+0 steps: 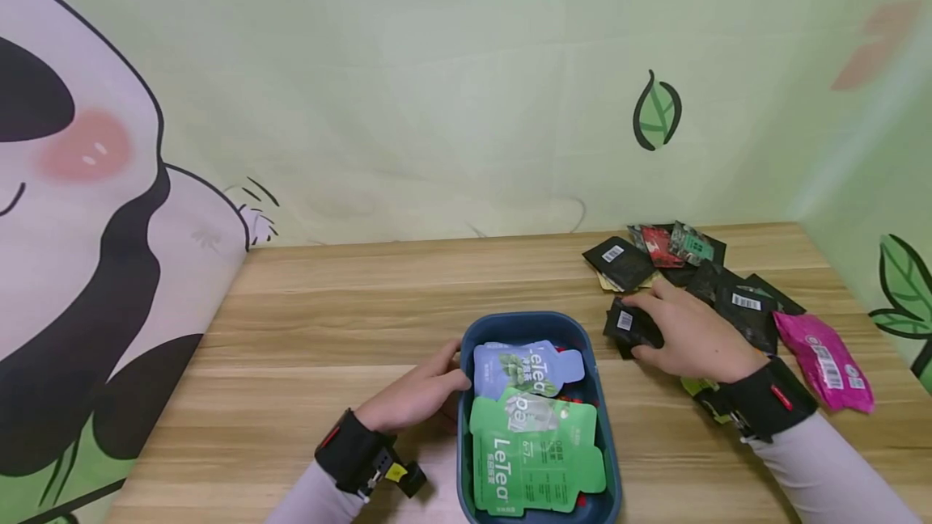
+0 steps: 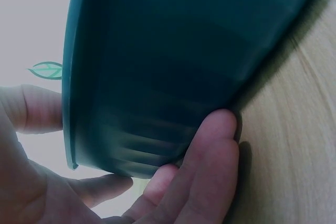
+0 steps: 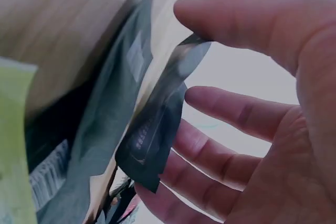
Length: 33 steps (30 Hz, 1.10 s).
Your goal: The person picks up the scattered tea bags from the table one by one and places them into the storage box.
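We see a black sachet (image 1: 646, 331) to the right of the blue bin (image 1: 531, 319), near its far right corner. Our right hand (image 1: 695, 334) pinches it, thumb on one side and fingers on the other; the wrist view is murky, so we can't quite say whether it touches the dark packet beside it. Our left hand (image 1: 415, 395) grips the bin's left side, thumb at the rim and fingers against the outer wall. Inside the bin, a purple packet (image 1: 502, 369) lies toward the far end, with green packets (image 1: 539, 467) nearer to us. Farther right of the bin, beyond the right hand, black packets (image 1: 743, 318) overlap, with a magenta packet (image 1: 823, 358) just beside them and a yellow-green packet (image 1: 697, 386) partly hidden under our right wrist. Beyond the bin's far right corner lie another barcoded sachet (image 1: 626, 269) and a red packet (image 1: 658, 247). The wooden table (image 1: 328, 306) carries the bin; behind it hangs a leaf-printed backdrop (image 1: 437, 120).
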Available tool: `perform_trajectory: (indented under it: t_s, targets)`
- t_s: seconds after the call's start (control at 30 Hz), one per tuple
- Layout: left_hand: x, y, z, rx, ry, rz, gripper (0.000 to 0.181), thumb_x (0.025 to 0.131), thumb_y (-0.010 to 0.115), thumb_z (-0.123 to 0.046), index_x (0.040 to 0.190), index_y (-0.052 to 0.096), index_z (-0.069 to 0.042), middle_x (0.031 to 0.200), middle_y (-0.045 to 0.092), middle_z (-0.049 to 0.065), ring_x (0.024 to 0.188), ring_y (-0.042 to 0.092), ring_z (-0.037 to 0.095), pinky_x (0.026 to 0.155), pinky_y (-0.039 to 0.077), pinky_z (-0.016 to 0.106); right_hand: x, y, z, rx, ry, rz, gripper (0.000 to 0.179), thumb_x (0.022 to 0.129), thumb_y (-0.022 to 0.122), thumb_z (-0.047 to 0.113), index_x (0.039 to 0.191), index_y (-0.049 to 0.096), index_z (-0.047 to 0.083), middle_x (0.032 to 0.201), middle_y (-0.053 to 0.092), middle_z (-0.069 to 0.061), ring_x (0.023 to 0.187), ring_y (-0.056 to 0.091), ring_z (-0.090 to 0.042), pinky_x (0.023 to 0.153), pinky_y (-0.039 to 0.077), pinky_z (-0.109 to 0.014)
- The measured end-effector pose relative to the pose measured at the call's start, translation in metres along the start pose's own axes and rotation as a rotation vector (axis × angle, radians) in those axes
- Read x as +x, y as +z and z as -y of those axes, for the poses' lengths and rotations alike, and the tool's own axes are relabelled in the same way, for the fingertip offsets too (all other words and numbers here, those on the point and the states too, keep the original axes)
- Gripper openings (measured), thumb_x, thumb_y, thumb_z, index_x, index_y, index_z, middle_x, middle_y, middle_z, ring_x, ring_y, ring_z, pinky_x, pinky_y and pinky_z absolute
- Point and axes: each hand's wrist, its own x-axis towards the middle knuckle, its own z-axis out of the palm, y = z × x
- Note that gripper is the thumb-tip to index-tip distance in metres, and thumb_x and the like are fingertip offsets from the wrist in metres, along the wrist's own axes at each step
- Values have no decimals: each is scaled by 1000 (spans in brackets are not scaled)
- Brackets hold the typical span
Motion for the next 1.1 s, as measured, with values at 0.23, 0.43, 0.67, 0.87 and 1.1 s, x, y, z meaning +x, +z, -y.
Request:
perform_trajectory:
  t_s: [0.23,0.43,0.67,0.87,1.1]
  targets:
    - [-1,0,-2,2,-4,-2,62,97,46,-22,156,27,-15,121,58,20,78,69,31,68,57,48,-1,-10,9,35,-28,-81,64,76,79,32,134,63,11,106,52,-5,92,56,-20,80,50,-40]
    - [-2,0,-3,-3,-10,-2,64,98,46,-23,158,24,-15,122,58,20,78,69,30,68,57,49,-4,-20,26,71,-94,-150,65,76,80,31,135,62,13,106,50,0,90,54,-16,76,48,-35]
    - [-2,-1,-3,-4,-17,5,63,98,45,-23,157,24,-15,123,57,20,79,69,30,69,57,49,-11,-30,54,141,-197,-178,65,75,81,26,136,61,15,111,51,2,85,52,-10,67,46,-25]
    - [-1,-1,-3,1,-16,3,63,98,46,-23,157,25,-14,121,58,20,79,69,30,69,57,48,-12,-33,75,188,-279,-187,67,75,81,28,137,59,18,118,51,7,88,50,-7,71,45,-24]
    - [0,-1,-1,2,-16,8,61,98,46,-22,155,26,-13,119,57,20,80,69,30,69,57,46,-5,-26,94,218,-314,-131,91,71,82,47,150,46,22,139,45,4,118,49,-13,93,48,-35]
